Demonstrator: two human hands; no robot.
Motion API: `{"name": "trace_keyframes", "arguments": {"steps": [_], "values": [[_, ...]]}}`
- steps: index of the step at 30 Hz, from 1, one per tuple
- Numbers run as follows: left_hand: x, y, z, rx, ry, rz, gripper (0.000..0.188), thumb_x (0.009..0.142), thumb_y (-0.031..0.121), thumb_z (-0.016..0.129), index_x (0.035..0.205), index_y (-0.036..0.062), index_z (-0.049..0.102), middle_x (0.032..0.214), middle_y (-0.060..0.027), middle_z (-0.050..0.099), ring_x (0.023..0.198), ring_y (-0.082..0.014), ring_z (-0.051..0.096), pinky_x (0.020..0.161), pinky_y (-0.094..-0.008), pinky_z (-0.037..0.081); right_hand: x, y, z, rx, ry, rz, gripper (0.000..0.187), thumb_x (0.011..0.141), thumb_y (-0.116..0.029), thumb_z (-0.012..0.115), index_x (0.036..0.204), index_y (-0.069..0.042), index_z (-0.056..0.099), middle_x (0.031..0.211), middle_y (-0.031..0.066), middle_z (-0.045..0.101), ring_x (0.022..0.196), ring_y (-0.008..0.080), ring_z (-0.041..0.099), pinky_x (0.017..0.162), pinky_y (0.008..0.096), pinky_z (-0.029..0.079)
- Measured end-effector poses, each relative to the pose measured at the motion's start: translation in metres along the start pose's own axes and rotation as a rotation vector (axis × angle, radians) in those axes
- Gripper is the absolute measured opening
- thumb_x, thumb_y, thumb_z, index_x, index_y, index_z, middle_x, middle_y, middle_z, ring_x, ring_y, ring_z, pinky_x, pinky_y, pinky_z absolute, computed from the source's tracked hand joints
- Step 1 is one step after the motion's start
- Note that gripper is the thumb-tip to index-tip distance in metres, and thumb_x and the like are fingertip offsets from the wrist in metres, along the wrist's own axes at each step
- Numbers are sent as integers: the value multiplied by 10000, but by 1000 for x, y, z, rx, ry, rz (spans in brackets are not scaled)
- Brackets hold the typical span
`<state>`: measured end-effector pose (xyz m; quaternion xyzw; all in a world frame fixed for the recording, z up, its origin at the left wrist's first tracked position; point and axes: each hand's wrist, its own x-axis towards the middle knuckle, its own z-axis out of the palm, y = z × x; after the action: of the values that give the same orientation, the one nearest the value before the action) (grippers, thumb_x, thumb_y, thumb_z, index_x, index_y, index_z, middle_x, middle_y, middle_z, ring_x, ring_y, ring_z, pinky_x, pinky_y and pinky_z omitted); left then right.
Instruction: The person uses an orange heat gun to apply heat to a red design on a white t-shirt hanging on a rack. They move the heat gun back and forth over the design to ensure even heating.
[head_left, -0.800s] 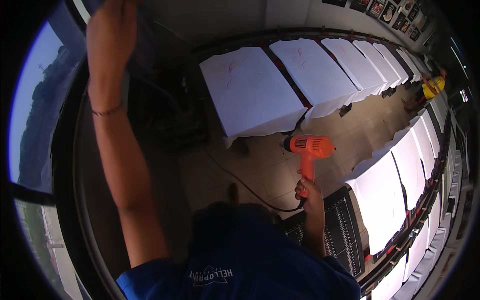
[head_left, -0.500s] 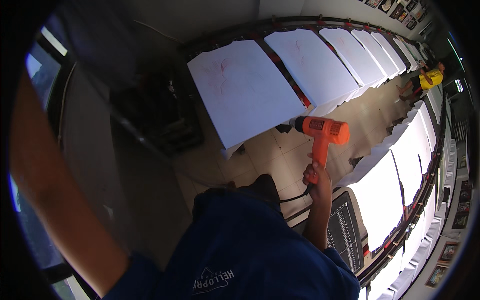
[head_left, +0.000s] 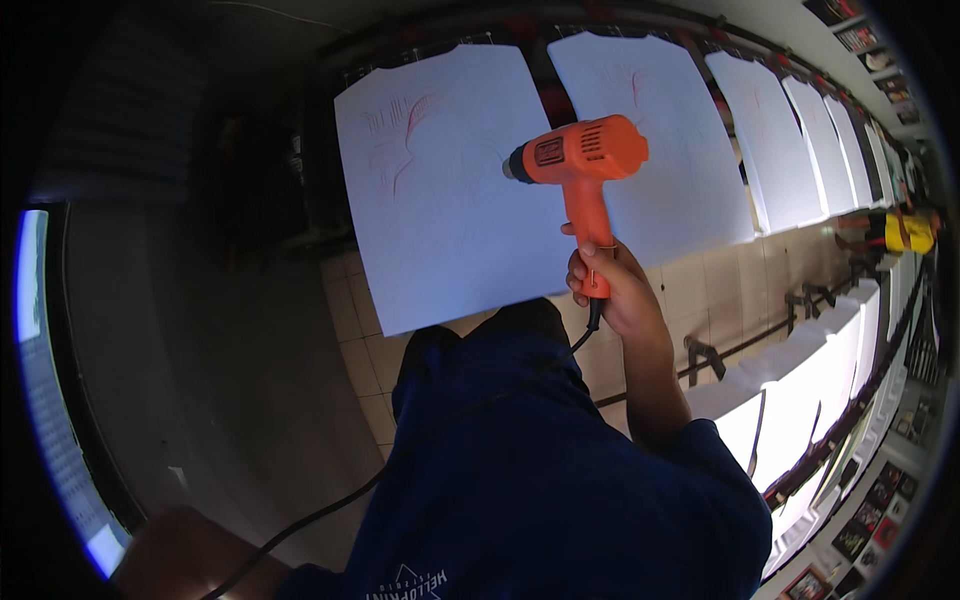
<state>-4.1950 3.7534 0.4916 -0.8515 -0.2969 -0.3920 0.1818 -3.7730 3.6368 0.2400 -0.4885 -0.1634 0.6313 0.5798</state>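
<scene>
My right hand (head_left: 618,285) is wrapped round the handle of an orange heat gun (head_left: 590,160) with a dark nozzle. The gun points left, held above the nearest white fabric panel (head_left: 450,240). This panel lies flat and bears thin reddish sketch-like lines near its far left part. A second white panel (head_left: 685,175) with similar faint lines lies to its right, partly behind the gun. From the handle a black cord (head_left: 335,503) runs across my body to the lower left. Only part of my left arm (head_left: 200,550) shows at the lower left; its hand is out of sight.
More white panels (head_left: 770,150) continue in a row to the right. Across a tiled aisle (head_left: 690,295) stands another row of brightly lit panels (head_left: 800,380) on a rack. A person in a yellow top (head_left: 908,232) is far down the aisle. A window (head_left: 40,300) is at the left.
My right hand has carried the heat gun up and left, from beside the nearest panel to over it. My left arm has dropped from a raised position. The view has shifted nearer the panels.
</scene>
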Motion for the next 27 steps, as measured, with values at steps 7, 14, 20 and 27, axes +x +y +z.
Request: {"name": "trace_keyframes", "arguments": {"steps": [7,14,20,27], "values": [[-108,84,-27,-279,-79,-381,542,850,527,608,629,42,506,567,-50,441,507,-160,423,483,-319,278,94,-64,-25,-265,-125,133,423,915,-333,599,1159,-3,499,747,43,550,652,132,580,491,252,421],[-174,129,-39,-622,-22,-590,574,818,556,646,581,56,491,534,-31,417,472,-138,396,453,-313,241,177,-101,5,-452,-157,130,369,882,-361,625,1006,-20,554,752,68,598,647,153,613,475,261,428],[-172,88,-16,-942,-366,-832,493,782,422,728,555,65,474,508,-18,397,448,-128,397,434,-295,274,239,-107,35,-542,-159,127,433,875,-405,627,1025,-3,577,757,45,583,645,123,594,476,231,420],[-250,60,36,-1089,-623,-1463,415,782,330,776,639,50,505,594,15,471,551,-73,417,494,-250,288,267,-96,66,-544,-150,107,476,875,-427,631,1064,6,575,736,38,576,611,112,572,463,217,416]]}}
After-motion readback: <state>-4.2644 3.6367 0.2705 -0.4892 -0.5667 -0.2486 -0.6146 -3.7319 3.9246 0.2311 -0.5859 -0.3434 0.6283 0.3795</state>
